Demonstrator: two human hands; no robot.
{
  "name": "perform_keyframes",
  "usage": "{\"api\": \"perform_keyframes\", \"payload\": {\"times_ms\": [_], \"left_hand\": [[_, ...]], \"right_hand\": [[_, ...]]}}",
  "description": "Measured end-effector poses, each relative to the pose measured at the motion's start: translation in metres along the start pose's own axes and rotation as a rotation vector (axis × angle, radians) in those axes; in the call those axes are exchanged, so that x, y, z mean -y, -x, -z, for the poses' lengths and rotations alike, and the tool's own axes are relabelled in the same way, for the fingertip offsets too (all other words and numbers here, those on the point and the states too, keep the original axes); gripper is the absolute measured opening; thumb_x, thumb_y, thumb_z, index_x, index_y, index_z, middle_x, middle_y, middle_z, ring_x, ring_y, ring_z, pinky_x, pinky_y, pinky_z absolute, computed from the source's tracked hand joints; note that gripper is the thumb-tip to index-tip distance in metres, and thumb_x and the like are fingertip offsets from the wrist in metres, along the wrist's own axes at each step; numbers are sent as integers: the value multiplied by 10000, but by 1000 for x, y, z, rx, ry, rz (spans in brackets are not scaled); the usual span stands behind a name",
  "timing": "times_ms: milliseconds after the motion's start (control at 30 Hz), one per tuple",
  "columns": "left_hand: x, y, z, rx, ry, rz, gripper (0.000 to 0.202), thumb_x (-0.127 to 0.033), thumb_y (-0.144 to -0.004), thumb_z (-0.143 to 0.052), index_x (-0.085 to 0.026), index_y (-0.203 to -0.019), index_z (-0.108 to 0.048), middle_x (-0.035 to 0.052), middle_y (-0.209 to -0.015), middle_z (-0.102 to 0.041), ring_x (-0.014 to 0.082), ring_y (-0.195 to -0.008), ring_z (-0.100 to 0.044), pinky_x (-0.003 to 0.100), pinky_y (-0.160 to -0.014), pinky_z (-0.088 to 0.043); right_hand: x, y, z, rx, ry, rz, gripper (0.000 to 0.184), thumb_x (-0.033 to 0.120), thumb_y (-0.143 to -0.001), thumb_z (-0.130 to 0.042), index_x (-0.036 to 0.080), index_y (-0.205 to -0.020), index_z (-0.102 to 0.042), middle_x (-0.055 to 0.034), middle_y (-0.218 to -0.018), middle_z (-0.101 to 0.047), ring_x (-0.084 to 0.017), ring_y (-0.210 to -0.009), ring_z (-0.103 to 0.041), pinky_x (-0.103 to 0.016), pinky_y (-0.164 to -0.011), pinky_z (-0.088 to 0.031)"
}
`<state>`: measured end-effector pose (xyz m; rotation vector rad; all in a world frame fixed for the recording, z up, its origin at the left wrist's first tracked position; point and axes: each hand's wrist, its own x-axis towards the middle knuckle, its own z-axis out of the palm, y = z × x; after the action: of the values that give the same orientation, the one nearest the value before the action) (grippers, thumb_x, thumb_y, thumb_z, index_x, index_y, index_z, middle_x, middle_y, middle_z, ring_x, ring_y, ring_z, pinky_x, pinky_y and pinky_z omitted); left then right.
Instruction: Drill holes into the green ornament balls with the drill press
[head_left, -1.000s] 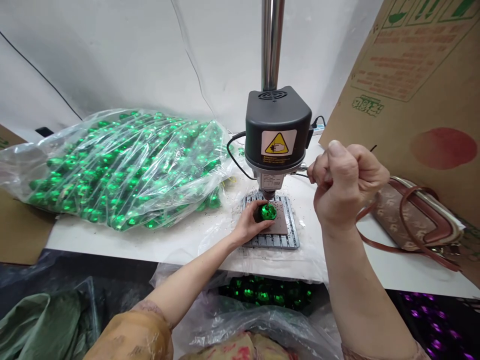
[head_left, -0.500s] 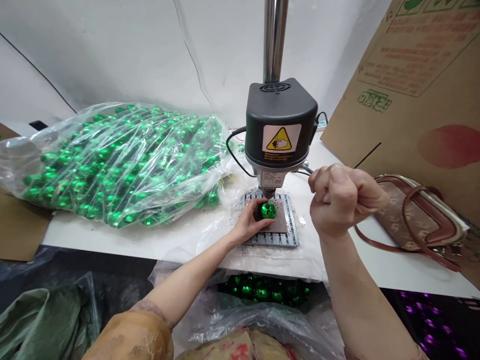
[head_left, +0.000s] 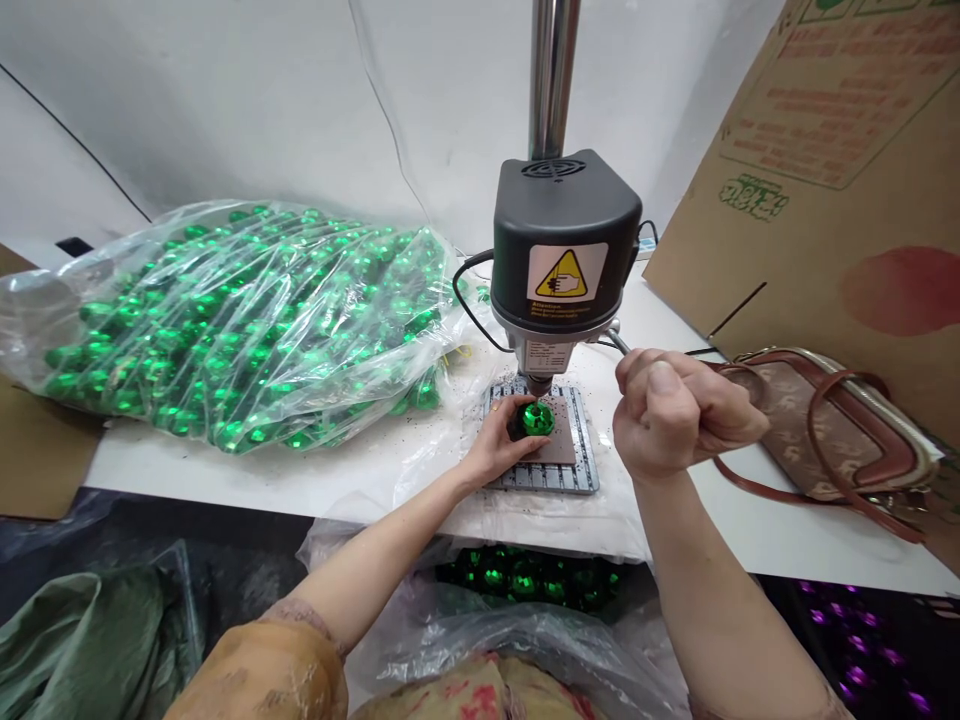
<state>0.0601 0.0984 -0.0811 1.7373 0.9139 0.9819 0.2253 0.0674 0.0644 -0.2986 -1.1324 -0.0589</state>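
A small bench drill press [head_left: 564, 255] with a black motor head and chrome column stands on a white table [head_left: 300, 470]. My left hand [head_left: 497, 447] is closed round a shiny green faceted bead [head_left: 538, 418], pinning it on the ribbed metal base plate [head_left: 577, 470] right under the drill bit. My right hand [head_left: 675, 412] is a fist wrapped round the drill's feed lever [head_left: 619, 343], to the right of the head.
A big clear plastic bag of green beads [head_left: 225, 320] lies at the left of the table. A cardboard box [head_left: 840, 180] and a brown handbag [head_left: 817, 425] stand at the right. More green beads [head_left: 525, 580] sit in a bag below the table edge; purple beads [head_left: 870, 650] lower right.
My right fist has pulled the lever downward and the drill head has come down toward the bead. My left hand has kept the bead in place.
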Motion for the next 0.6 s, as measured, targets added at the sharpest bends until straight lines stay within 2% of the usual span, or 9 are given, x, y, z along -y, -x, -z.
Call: {"api": "perform_keyframes", "payload": {"times_ms": [267, 433, 533, 600], "left_hand": [[-1, -1, 1, -4, -44, -11, 618, -417, -738, -848, -234, -1259, -571, 98, -1251, -618, 295, -1195, -568, 482, -1064, -428], [-1, 0, 0, -9, -9, -10, 621, -406, -729, -855, -241, -1260, -579, 90, -1223, -625, 297, -1195, -568, 475, -1060, -429], [-5, -2, -1, -16, -12, 1, 621, -390, -715, -865, -242, -1251, -588, 89, -1210, -630, 301, -1188, -572, 475, -1058, -429], [-12, -2, -2, -40, -42, 9, 611, -377, -712, -864, -235, -1240, -590, 91, -1191, -637, 303, -1162, -584, 471, -1035, -444]], "right_hand": [[-3, 6, 5, 17, -7, 23, 451, 90, -805, -549, 173, -540, -193, 72, -465, -260, -23, -393, -263, -229, -415, -280], [1, 13, 5, 16, 41, 35, 459, 102, -795, -563, 178, -533, -194, 72, -464, -261, -32, -397, -273, -254, -424, -330], [8, -3, -6, -73, 55, -73, 477, 129, -810, -577, 182, -508, -211, 75, -443, -262, -27, -377, -262, -250, -404, -281], [13, -23, -15, -101, 67, -246, 465, 146, -817, -590, 195, -492, -261, 85, -411, -226, -35, -357, -278, -250, -389, -259]]}}
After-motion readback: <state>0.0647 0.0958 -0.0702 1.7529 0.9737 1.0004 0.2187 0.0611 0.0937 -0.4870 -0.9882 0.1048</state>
